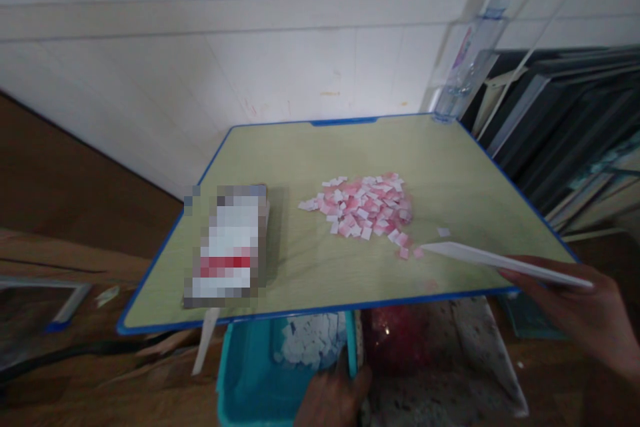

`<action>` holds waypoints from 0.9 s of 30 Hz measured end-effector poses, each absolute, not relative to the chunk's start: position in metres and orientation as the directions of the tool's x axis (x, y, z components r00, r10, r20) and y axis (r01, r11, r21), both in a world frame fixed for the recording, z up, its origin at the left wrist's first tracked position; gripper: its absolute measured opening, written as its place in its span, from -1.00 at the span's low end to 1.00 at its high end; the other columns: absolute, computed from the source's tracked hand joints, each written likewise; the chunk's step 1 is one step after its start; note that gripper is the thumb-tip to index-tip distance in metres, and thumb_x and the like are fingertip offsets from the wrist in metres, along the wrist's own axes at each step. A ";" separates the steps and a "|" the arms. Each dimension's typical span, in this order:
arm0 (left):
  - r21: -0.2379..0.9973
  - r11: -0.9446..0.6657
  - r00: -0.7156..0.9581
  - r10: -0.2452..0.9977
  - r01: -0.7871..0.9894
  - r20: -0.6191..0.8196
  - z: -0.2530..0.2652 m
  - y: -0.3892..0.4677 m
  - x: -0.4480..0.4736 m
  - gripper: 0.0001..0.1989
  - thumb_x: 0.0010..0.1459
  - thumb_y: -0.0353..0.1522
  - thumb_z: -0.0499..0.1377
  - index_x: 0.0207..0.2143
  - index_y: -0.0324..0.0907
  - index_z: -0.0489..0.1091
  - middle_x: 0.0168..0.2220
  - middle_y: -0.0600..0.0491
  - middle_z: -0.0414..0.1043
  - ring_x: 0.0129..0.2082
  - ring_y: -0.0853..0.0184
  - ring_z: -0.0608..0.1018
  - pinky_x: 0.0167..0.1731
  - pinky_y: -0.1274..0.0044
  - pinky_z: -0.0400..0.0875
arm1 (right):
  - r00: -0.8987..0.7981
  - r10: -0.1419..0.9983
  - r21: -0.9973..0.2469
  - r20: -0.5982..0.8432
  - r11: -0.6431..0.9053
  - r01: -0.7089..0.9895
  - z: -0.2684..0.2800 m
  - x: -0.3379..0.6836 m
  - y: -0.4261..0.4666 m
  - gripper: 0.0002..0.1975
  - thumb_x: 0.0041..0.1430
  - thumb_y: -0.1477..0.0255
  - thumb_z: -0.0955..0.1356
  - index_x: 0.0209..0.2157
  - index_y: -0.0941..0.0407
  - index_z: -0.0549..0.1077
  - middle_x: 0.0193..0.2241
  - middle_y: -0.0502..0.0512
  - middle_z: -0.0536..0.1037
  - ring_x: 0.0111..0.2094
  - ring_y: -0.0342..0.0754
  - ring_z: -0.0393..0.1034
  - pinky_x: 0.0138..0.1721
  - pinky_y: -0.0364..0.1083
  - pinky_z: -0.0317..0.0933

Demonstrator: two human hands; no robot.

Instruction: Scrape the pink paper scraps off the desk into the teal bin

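1. The small paper pieces [365, 207] lie in a loose, low heap around the middle of the bench [280, 153], which has a pale top and a blue edge. They are roughly square, some white and some pink, and they overlap at many angles.
2. A few pieces lie apart from the heap, toward the right hand [583, 307]; one pale piece is alone near the white strip [480, 259].
3. The right hand is closed on this strip, which is thin and long. Its narrow tip points at the nearest loose pieces.
4. The left hand [333, 392] is below the near edge of the bench, and it grips the right wall of the teal basin [250, 387]. Inside the basin there is another heap of pieces [315, 340], which look whitish.
5. The bench edge covers the far part of the basin, and the wrist of the left hand is cut off by the bottom of the view.
6. The object [227, 247] at the left of the bench is covered by coarse blocks, so its details cannot be read.
7. Below the bench, a dark red thing [400, 337] is dim and blurred; I cannot tell what it is.
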State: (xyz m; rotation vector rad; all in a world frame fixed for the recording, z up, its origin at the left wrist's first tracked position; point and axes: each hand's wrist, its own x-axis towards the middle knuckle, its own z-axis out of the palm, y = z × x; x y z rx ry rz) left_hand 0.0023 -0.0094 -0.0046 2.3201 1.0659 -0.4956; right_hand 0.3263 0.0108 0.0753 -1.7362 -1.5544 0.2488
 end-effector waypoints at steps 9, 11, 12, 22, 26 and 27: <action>0.328 -0.536 0.622 0.588 0.778 -0.516 -0.006 -0.010 0.001 -0.45 -0.12 -0.18 0.36 -0.07 -0.16 0.34 -0.06 -0.24 0.37 -0.29 0.01 0.54 -0.35 0.30 0.46 | 0.274 0.909 -0.650 0.315 -0.004 0.760 0.072 0.332 0.008 -0.92 -0.09 0.29 0.43 -0.46 -0.10 0.60 -0.50 -0.16 0.64 -0.53 -0.07 0.53 -0.51 -0.22 0.40; 0.337 -0.531 0.625 0.592 0.777 -0.509 -0.006 -0.010 0.001 -0.45 -0.13 -0.18 0.36 -0.08 -0.15 0.34 -0.05 -0.24 0.36 -0.28 0.00 0.54 -0.35 0.30 0.46 | 0.268 0.911 -0.650 0.314 0.000 0.760 0.072 0.331 0.009 -0.91 -0.09 0.29 0.43 -0.46 -0.09 0.60 -0.50 -0.15 0.64 -0.53 -0.06 0.53 -0.52 -0.22 0.40; 0.338 -0.528 0.623 0.595 0.779 -0.507 -0.006 -0.010 0.001 -0.45 -0.13 -0.18 0.36 -0.08 -0.15 0.35 -0.05 -0.24 0.36 -0.28 0.00 0.54 -0.35 0.29 0.46 | 0.267 0.911 -0.650 0.315 0.002 0.760 0.072 0.330 0.009 -0.91 -0.08 0.30 0.43 -0.45 -0.09 0.60 -0.50 -0.15 0.64 -0.53 -0.06 0.53 -0.51 -0.22 0.40; 0.364 -0.528 0.641 0.604 0.767 -0.473 -0.015 -0.015 -0.004 -0.40 -0.14 -0.10 0.35 -0.07 -0.15 0.35 -0.07 -0.26 0.37 -0.31 -0.03 0.54 -0.39 0.26 0.47 | 0.001 0.945 -0.612 0.328 0.211 0.762 0.083 0.330 0.005 -0.78 0.02 0.44 0.38 -0.31 -0.18 0.56 -0.39 -0.19 0.64 -0.44 -0.11 0.54 -0.39 -0.25 0.39; 0.366 -0.527 0.641 0.605 0.767 -0.473 -0.015 -0.013 -0.004 -0.39 -0.13 -0.09 0.34 -0.04 -0.15 0.34 -0.06 -0.28 0.36 -0.30 -0.04 0.54 -0.38 0.27 0.46 | -0.067 0.953 -0.616 0.295 0.243 0.749 0.085 0.329 0.006 -0.74 0.04 0.45 0.36 -0.28 -0.20 0.55 -0.36 -0.20 0.64 -0.41 -0.11 0.55 -0.37 -0.25 0.39; 0.361 -0.528 0.638 0.602 0.769 -0.479 -0.015 -0.013 -0.003 -0.39 -0.13 -0.10 0.34 -0.04 -0.15 0.34 -0.06 -0.28 0.35 -0.31 -0.04 0.54 -0.38 0.27 0.46 | -0.067 0.956 -0.621 0.286 0.238 0.747 0.085 0.328 0.005 -0.75 0.04 0.44 0.36 -0.28 -0.20 0.55 -0.36 -0.19 0.64 -0.41 -0.10 0.55 -0.36 -0.24 0.40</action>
